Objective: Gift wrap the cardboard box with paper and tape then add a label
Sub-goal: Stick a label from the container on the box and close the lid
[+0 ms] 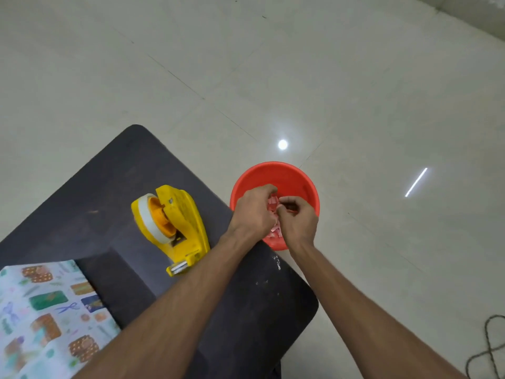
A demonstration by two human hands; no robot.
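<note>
- Here, both hands meet over the red bucket, which stands on the tiled floor just beside the corner of the dark table.
- The left hand has its fingers curled inward, closed round a small clump of pinkish scraps.
- The right hand touches the left; its thumb and forefinger are bent together in a pinch at the same scraps, the other fingers tucked under.
- More pale pink bits show below the hands inside the bucket; what they are is too blurred to tell.
- The yellow tape dispenser lies on the table, left of the left wrist, apart from it.
- The gift paper, printed with presents, lies at the table's near left edge, well apart from both hands; the cardboard box cannot be seen under it.
- A dark cable loops on the floor at far right.
</note>
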